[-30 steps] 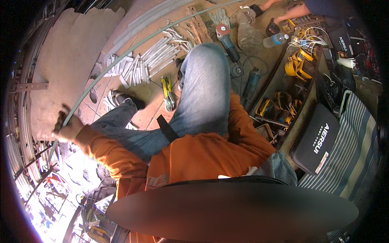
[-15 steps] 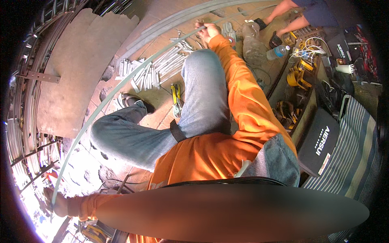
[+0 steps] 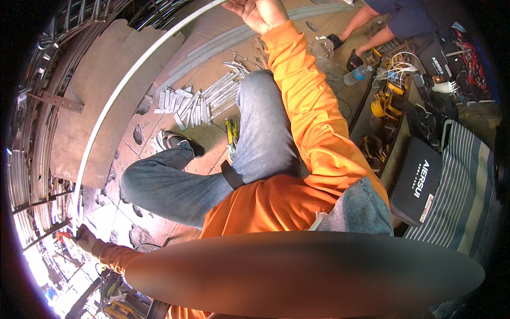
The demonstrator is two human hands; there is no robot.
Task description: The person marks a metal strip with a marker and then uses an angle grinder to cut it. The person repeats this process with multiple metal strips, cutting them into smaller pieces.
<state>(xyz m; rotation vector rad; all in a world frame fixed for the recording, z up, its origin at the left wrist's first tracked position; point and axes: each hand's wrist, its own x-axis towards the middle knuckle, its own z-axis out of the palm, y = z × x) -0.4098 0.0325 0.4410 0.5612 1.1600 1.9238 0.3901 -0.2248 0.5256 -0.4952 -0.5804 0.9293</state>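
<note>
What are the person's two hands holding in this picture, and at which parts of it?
A long, bent pale metal strip: the left hand grips its lower end, and the right hand is at its upper end.
</note>
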